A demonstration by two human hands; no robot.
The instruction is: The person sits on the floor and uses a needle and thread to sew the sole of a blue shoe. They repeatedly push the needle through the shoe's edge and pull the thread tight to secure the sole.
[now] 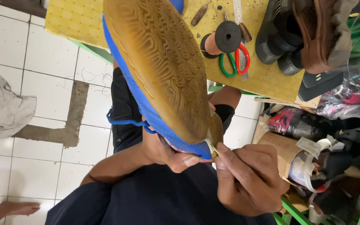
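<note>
blue shoe (146,112), ridged tan sole (163,62), peeling at toe

Shoe held sole-up between the person's lap and the tabletop.

The shoe (163,71) reaches from the tabletop (76,18) down to the hands, the left hand (167,152) under its near end, the right hand (246,179) just right of it, fingertips touching that end. On the tabletop, right of the shoe, lie a thread spool (223,39) and scissors (235,61), with more shoes (280,33) farther right. A cloth (3,108) lies on the floor (42,158), far left.
</note>
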